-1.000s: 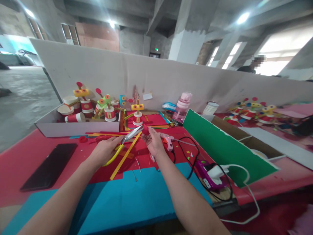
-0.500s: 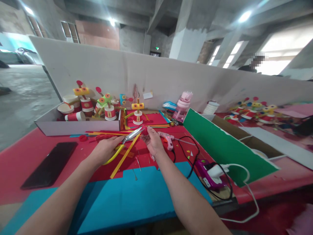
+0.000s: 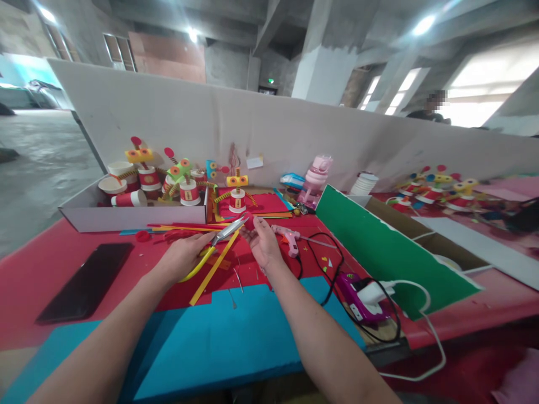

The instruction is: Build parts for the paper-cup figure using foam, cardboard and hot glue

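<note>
My left hand (image 3: pixel 187 259) is closed around the yellow handles of a pair of scissors (image 3: pixel 229 229). Their metal blades point right and away from me, with the tips beside a small red piece (image 3: pixel 249 220), perhaps paper. My right hand (image 3: pixel 266 242) pinches this red piece between thumb and fingers. Below the blades, a yellow paper strip (image 3: pixel 214 270) runs slantwise; whether its upper end is held, I cannot tell. Just right of my right hand lies a pink glue gun (image 3: pixel 289 241) on the red tabletop.
Cup figures stand in a white box (image 3: pixel 138 219) at the back left, and another cup figure (image 3: pixel 237 199) behind my hands. A black phone (image 3: pixel 86 283) lies left. A purple power strip (image 3: pixel 362 300) with cables and a green board (image 3: pixel 387 252) are right. Blue sheet (image 3: pixel 219 342) lies in front.
The red piece has shifted slightly upward at the scissor tips. Both hands stay in nearly the same place. A person far behind the partition has moved a little.
</note>
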Tool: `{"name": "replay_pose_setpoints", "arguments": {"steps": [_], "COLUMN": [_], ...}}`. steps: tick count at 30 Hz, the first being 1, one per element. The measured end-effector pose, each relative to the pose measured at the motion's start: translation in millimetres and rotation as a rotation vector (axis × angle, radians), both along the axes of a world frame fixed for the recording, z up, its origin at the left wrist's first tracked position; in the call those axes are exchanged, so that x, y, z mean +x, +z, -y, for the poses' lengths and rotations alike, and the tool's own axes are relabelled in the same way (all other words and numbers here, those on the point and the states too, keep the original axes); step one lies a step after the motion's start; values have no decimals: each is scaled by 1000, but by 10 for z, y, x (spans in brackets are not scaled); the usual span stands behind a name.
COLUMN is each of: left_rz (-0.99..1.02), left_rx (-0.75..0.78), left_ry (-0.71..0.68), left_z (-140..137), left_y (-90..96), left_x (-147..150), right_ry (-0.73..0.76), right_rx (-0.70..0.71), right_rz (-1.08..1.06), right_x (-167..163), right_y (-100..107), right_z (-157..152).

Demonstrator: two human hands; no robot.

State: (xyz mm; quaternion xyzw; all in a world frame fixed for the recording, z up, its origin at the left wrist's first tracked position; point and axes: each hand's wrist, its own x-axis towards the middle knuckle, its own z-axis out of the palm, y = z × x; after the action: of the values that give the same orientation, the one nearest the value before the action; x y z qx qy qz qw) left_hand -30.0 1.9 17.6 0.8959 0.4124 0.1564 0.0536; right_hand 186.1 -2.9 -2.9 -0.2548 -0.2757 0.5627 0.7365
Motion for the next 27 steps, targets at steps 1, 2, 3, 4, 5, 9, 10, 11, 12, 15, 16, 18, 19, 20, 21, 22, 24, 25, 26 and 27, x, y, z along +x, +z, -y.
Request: {"name": "replay_pose_setpoints", "arguments": {"steps": [1, 2, 3, 4, 5, 9, 10, 11, 12, 15, 16, 18, 19, 20, 21, 22, 24, 25, 26, 27], "left_rz": [-11, -21, -30, -39, -46, -49, -47, -44, -39, -11, 1, 26, 37, 47, 55, 60, 68, 74, 80, 87], "left_rx": [8, 15, 21, 25, 28, 28, 25, 22, 18, 2, -5, -19, -25, -31, -35, -39, -42, -44, -45, -46], "left_ry": [10, 18, 27, 34, 38, 39, 37, 37, 34, 22, 16, 5, 0, -3, -5, -6, -11, -14, -18, -20], "left_z": [4, 9, 12, 16, 18, 21, 21, 20, 20, 26, 29, 33, 34, 33, 33, 32, 30, 30, 31, 32], "left_y": [4, 9, 14, 18, 22, 32, 33, 34, 34, 33, 31, 28, 27, 26, 27, 29, 35, 39, 42, 46], "left_x": [2, 5, 8, 11, 15, 23, 23, 22, 22, 25, 27, 30, 30, 30, 28, 26, 22, 21, 21, 22], "right_ry": [-2, -7, -15, -25, -38, -74, -70, -64, -57, -37, -24, 6, 14, 12, 2, -14, -43, -52, -57, -60], "right_rx": [4, 7, 11, 17, 25, 55, 53, 49, 42, 28, 25, 25, 27, 30, 34, 38, 42, 42, 42, 41], "right_rz": [8, 17, 29, 40, 52, 78, 77, 74, 72, 76, 81, 91, 95, 99, 103, 107, 117, 123, 127, 130], "right_x": [-2, -4, -7, -11, -15, -30, -32, -32, -32, -33, -35, -41, -46, -51, -55, -60, -66, -69, -71, -73], "right_y": [1, 4, 7, 11, 16, 37, 39, 39, 37, 23, 18, 11, 10, 11, 13, 15, 19, 19, 19, 17], "right_z": [0, 1, 2, 3, 6, 24, 27, 29, 30, 25, 24, 24, 25, 27, 30, 33, 36, 37, 38, 38]}}
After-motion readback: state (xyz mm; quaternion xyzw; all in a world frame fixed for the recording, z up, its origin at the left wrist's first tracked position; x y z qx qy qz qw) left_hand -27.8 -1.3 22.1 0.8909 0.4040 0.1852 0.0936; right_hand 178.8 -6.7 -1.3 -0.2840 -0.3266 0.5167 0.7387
